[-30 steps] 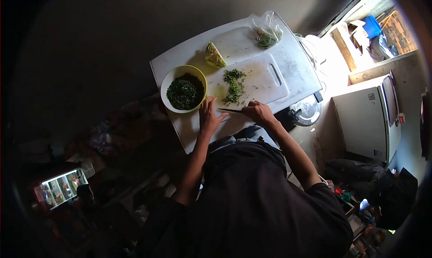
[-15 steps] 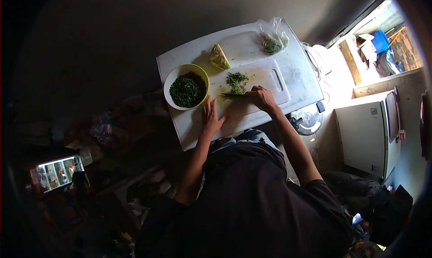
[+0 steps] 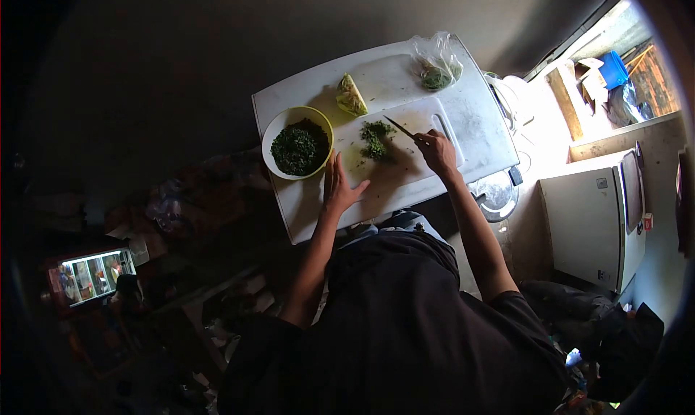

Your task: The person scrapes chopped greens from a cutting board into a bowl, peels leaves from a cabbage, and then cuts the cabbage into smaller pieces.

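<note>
My right hand (image 3: 439,153) is closed round the handle of a knife (image 3: 400,128), its blade pointing up and left over the white cutting board (image 3: 416,115). Chopped green herbs (image 3: 376,139) lie in a small heap on the board, left of the blade. With fingers stretched out, my left hand (image 3: 340,186) rests at the board's left end, close to a yellow-rimmed bowl (image 3: 272,129). Dark green chopped leaves (image 3: 298,147) fill much of the bowl. Behind the board sits a cut wedge of cabbage (image 3: 350,96).
A clear plastic bag (image 3: 436,64) with greens inside lies at the back right of the white table (image 3: 300,82). Beyond the table's right edge are a pot with a shiny lid (image 3: 498,196) and a white fridge (image 3: 583,216). A wall runs behind the table.
My right hand has moved right and lifted the knife off the herbs; the blade now angles up and away instead of lying level. The left hand has barely moved.
</note>
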Demonstrator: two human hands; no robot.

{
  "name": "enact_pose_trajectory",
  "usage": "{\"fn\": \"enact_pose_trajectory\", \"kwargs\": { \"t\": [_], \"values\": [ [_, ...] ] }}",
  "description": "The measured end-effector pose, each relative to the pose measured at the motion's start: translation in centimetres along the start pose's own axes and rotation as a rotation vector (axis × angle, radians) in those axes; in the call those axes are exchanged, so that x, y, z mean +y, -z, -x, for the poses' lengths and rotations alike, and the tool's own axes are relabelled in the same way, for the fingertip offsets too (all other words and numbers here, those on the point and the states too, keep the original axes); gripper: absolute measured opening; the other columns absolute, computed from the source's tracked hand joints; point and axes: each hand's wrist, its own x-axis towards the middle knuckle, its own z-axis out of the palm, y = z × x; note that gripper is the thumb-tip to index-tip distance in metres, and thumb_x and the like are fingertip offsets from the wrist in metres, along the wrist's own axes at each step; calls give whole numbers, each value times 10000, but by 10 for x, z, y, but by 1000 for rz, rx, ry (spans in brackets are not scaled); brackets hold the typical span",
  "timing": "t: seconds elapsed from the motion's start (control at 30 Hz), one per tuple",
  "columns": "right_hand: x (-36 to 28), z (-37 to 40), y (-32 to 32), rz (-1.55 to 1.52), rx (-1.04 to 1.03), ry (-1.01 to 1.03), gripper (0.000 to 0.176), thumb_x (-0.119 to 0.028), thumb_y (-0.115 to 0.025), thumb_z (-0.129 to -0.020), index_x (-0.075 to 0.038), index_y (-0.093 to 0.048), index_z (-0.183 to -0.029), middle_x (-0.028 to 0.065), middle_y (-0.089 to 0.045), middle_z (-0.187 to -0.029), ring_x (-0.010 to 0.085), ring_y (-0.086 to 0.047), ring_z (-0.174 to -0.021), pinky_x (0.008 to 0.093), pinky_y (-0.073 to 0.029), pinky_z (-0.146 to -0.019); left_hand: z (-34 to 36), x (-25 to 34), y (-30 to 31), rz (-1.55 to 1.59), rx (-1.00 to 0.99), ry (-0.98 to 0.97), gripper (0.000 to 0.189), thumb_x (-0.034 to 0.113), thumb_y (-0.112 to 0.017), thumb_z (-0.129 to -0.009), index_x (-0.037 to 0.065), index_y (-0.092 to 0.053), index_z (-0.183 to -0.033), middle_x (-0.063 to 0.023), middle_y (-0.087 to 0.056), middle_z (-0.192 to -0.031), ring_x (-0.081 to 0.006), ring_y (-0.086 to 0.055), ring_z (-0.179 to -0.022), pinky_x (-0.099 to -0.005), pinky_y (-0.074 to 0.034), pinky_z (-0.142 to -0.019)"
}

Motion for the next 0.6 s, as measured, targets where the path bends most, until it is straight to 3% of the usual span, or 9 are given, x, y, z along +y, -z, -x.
{"fn": "enact_pose_trajectory", "kwargs": {
  "t": [0.17, 0.33, 0.43, 0.53, 0.6],
  "values": [
    [9, -18, -8, 51, 65, 1, 158, -255, -651, -887, -197, -747, -999, 64, -654, -877, 276, -637, -861, 409, -510, -689, -22, 1, -26, -23, 101, 9, 1016, 384, -766, -793, -87, -166, -1465, -326, -240, -1505, -452, -270, -1393, -495, -236, -1158],
    [8, -24, -23, 115, 1, 136, 153, -216, -622, -870, -233, -737, -969, 64, -648, -889, 283, -634, -879, 413, -517, -693, -34, 6, -41, -145, 163, 7, 921, 348, -729, -832, -68, -197, -1458, -314, -292, -1473, -458, -300, -1366, -496, -284, -1129],
    [0, -17, -27, 171, -24, 196, 181, -172, -623, -841, -206, -736, -979, 72, -644, -893, 275, -633, -890, 405, -521, -698, -39, 5, -49, 92, 126, -18, 889, 340, -722, -835, -56, -220, -1452, -295, -320, -1452, -454, -320, -1349, -493, -296, -1120],
    [-2, -8, -26, 135, 2, 281, 181, -149, -627, -830, -167, -735, -974, 69, -638, -884, 265, -629, -884, 389, -520, -698, -37, 10, -42, 142, 0, -56, 866, 338, -725, -831, -51, -247, -1439, -280, -320, -1449, -447, -332, -1340, -482, -305, -1114],
    [-1, -2, -22, 86, -74, 362, 178, -155, -634, -830, -166, -736, -975, 61, -636, -880, 259, -625, -872, 375, -515, -706, -36, 14, -36, 77, 47, -82, 866, 339, -728, -827, -49, -249, -1435, -282, -312, -1455, -453, -326, -1342, -493, -299, -1114]
  ]
}}
